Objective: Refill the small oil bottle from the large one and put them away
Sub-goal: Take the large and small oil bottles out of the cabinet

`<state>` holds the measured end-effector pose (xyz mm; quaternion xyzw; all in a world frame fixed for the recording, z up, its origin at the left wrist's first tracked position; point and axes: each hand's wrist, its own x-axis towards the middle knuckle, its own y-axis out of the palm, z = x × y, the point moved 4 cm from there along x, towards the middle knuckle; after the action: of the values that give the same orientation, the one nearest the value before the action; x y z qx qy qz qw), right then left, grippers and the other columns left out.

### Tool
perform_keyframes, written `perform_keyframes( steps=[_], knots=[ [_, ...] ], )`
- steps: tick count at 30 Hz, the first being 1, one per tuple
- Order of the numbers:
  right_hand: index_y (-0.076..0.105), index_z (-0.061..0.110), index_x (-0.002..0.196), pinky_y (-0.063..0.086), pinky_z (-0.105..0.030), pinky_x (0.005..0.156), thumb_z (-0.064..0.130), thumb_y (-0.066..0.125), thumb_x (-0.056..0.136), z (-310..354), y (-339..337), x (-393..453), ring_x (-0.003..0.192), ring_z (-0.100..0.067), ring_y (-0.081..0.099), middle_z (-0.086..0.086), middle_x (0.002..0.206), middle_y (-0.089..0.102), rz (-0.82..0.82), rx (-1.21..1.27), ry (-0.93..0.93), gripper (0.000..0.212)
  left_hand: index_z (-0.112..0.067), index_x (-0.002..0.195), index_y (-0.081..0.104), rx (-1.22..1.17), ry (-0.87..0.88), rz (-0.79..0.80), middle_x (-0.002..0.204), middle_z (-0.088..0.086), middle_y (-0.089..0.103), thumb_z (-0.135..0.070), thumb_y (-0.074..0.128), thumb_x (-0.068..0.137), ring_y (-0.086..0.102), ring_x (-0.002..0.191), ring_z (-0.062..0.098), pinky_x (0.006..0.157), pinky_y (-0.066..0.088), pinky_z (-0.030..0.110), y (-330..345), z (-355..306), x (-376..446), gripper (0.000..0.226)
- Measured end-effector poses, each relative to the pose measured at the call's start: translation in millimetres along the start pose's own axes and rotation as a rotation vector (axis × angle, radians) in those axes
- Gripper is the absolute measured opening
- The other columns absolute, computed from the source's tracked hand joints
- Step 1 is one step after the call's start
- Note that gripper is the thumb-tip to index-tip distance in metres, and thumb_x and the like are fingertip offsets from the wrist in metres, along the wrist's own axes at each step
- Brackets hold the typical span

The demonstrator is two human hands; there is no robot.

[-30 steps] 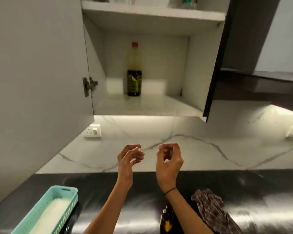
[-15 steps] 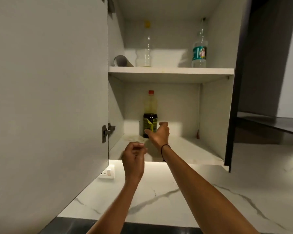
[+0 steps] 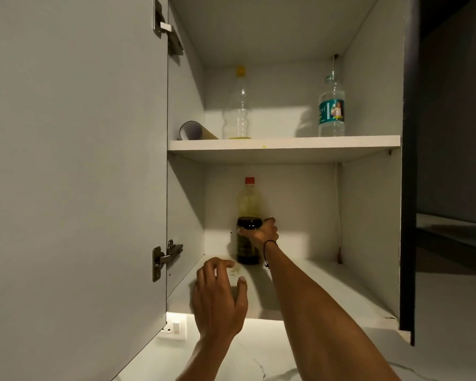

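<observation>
Large oil bottle point(image 3: 248, 215): upright, red cap, at the back of the cabinet's lower shelf point(image 3: 327, 292).
Right hand point(image 3: 263, 233): fingers wrapped round the bottle's dark label, gripping from its 3 o'clock side.
Left hand point(image 3: 217, 295): raised at the shelf's front edge, 7 o'clock of the bottle, fingers loosely spread, holding nothing.
Upper shelf point(image 3: 283, 145): clear yellow-capped bottle point(image 3: 239, 111), teal-labelled bottle point(image 3: 331, 108), lying tube point(image 3: 194, 130).
</observation>
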<state>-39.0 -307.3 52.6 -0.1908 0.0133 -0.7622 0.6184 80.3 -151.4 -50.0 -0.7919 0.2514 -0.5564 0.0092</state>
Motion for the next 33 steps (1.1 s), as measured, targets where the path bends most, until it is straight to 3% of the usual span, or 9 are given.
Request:
perform_keyframes(
  steps=[4,15,22,26,30,33],
  knots=[
    [0.043,0.005,0.137,0.050,-0.048,0.108,0.023,0.094,0.072,3,8,13,0.126,-0.036,0.057,-0.014,0.136,0.058,0.048,-0.027,-0.041,0.084,-0.032,0.112,0.059,0.028,0.016,-0.010,0.114,-0.011,0.058,-0.053,0.054,0.085,0.058,0.103,0.016,0.080,0.054,0.037,5,3,0,0.034],
    [0.042,0.012,0.133,0.054,-0.050,0.101,0.035,0.089,0.074,7,5,-9,0.118,-0.037,0.061,-0.011,0.130,0.057,-0.033,-0.197,-0.166,0.079,-0.025,0.114,0.065,0.073,-0.012,0.064,0.117,-0.002,0.063,-0.055,0.057,0.084,0.062,0.105,0.021,0.082,0.059,0.045,8,4,-1,0.043],
    [0.042,0.016,0.122,0.059,-0.050,0.088,0.042,0.087,0.069,8,-18,-57,0.105,-0.035,0.066,-0.008,0.116,0.063,-0.083,-0.263,-0.293,0.073,-0.022,0.124,0.060,0.066,0.019,0.119,0.124,-0.001,0.061,-0.060,0.044,0.089,0.058,0.114,0.023,0.090,0.053,0.045,-4,-2,2,0.054],
    [0.043,0.018,0.122,0.059,-0.050,0.088,0.044,0.087,0.068,8,-39,-92,0.104,-0.032,0.066,-0.006,0.115,0.064,-0.085,-0.228,-0.341,0.075,-0.016,0.135,0.056,-0.331,0.035,0.146,0.135,0.001,0.058,-0.051,0.050,0.089,0.056,0.120,0.020,0.096,0.047,0.041,-18,-5,-6,0.058],
    [0.044,0.021,0.124,0.060,-0.050,0.091,0.046,0.088,0.064,10,-59,-129,0.105,-0.029,0.065,-0.003,0.115,0.065,-0.092,-0.153,-0.350,0.078,-0.013,0.142,0.049,-0.832,-0.250,0.191,0.140,0.000,0.057,-0.034,0.061,0.090,0.059,0.122,0.017,0.099,0.049,0.029,-34,-14,-22,0.057],
    [0.047,0.022,0.122,0.061,-0.049,0.090,0.046,0.088,0.060,16,-70,-161,0.102,-0.026,0.067,0.000,0.112,0.067,-0.101,-0.107,-0.361,0.078,-0.019,0.131,0.061,-1.017,-0.543,0.141,0.122,0.000,0.069,-0.034,0.055,0.096,0.069,0.110,0.018,0.087,0.056,0.028,-47,-17,-60,0.038]
  ],
)
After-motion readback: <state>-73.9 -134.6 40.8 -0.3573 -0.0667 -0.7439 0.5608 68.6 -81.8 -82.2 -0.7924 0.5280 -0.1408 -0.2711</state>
